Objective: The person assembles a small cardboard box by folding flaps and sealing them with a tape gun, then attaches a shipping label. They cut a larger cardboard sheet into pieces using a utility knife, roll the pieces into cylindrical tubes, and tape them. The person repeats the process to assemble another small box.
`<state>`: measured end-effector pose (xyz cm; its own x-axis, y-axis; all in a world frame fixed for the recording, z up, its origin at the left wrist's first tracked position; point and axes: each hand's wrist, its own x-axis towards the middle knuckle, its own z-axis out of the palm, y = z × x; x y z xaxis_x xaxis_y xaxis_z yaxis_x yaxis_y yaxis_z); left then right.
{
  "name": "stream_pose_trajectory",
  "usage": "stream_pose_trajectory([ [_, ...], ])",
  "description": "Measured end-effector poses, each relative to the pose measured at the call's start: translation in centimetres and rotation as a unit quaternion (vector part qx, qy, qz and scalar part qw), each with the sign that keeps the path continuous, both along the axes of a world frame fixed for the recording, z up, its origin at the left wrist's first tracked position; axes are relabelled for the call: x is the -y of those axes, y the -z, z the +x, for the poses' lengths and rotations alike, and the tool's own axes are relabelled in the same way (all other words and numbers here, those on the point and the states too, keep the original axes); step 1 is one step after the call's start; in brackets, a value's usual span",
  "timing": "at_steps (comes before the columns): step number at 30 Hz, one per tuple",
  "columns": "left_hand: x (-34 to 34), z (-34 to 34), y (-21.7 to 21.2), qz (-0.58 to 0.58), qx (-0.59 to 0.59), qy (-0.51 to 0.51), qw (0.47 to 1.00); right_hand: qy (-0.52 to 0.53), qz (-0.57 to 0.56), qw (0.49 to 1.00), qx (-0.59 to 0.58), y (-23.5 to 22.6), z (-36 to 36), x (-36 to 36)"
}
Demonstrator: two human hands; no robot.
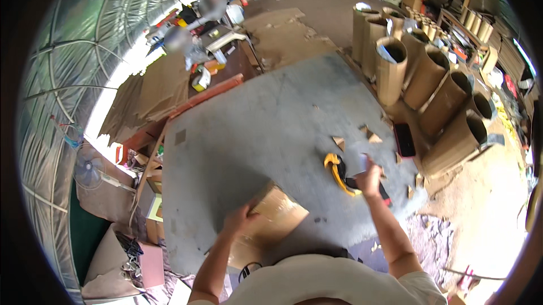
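Observation:
My left hand (pixel 238 218) grips the near edge of a flat brown cardboard piece (pixel 277 214) lying on the grey work table (pixel 254 130). My right hand (pixel 369 179) is raised above the table's right side, pinching a small pale object that is too blurred to name. Just left of that hand lies a yellow-and-black hand tool (pixel 337 174) on the table. Several small cardboard scraps (pixel 370 135) are scattered beyond it.
Tall cardboard tubes (pixel 430 73) stand and lean in a row right of the table. A dark flat device (pixel 404 139) lies at the table's right edge. Flat cardboard sheets (pixel 164 87), a fan (pixel 90 166) and clutter fill the left. People stand at the far left back (pixel 195 19).

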<state>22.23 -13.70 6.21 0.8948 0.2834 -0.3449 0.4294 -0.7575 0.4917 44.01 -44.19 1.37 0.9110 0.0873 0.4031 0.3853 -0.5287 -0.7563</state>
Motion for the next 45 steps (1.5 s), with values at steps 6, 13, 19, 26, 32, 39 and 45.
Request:
stream_pose_trajectory([
  [6,3.8,-0.5,-3.6,-0.289,0.257,-0.126,0.914,-0.152,-0.044,0.975,0.158,-7.2,-13.0,-7.7],
  [13,3.5,-5.5,-4.6,-0.658,0.134,-0.146,0.726,-0.249,0.170,0.919,-0.255,-10.1,-18.2,-10.8],
  [19,2.2,-8.6,-5.7,-0.742,0.141,-0.096,0.648,-0.295,0.361,0.715,-0.521,-11.8,-19.6,-13.3],
  [26,-0.1,-9.7,-6.1,-0.719,0.143,-0.094,0.673,-0.308,0.439,0.678,-0.503,-12.3,-22.3,-12.1],
  [32,-0.4,-8.5,-4.9,-0.755,0.189,-0.145,0.611,-0.307,0.494,0.649,-0.490,-10.6,-24.8,-11.1],
  [39,-0.4,-6.6,-9.7,-0.406,0.232,0.032,0.884,-0.327,0.311,0.792,-0.410,-12.1,-23.6,-9.4],
  [45,-0.1,-4.7,-10.0,-0.412,0.323,-0.030,0.851,-0.382,0.354,0.711,-0.473,-12.5,-22.0,-8.2],
])
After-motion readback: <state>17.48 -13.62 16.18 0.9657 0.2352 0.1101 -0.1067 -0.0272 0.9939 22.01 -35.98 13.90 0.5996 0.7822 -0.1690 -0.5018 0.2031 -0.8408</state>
